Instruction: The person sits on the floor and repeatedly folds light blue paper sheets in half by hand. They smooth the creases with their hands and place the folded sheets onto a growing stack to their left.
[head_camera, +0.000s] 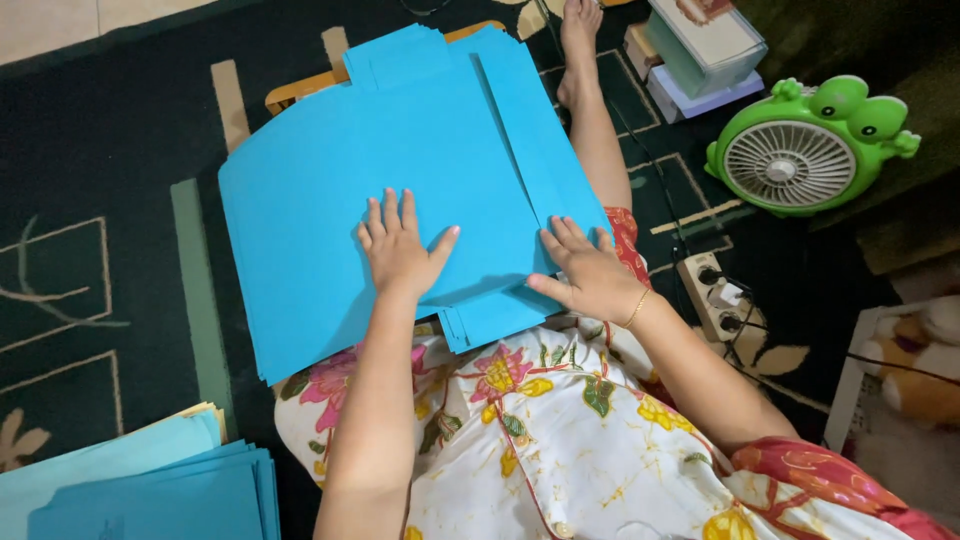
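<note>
The left hand (398, 250) is pressing flat, fingers spread, on a smooth bright-blue paper sheet (340, 200) lying across the lap; the right hand (588, 272) is resting open-palmed on its folded flap (535, 140), grasping nothing.

We note the blue paper stack (160, 490) cut off at lower left; the plush toy (915, 380) cut off at right edge; the wooden board (290, 95) mostly hidden beneath the blue sheets (400, 140).

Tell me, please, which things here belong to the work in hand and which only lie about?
In use:
- large blue paper sheets, pressed flat by left hand
- narrow folded blue paper flap, under right hand

Lying about:
- green frog-shaped plastic fan
- white power strip
- blue paper stack
- plush toy
</note>
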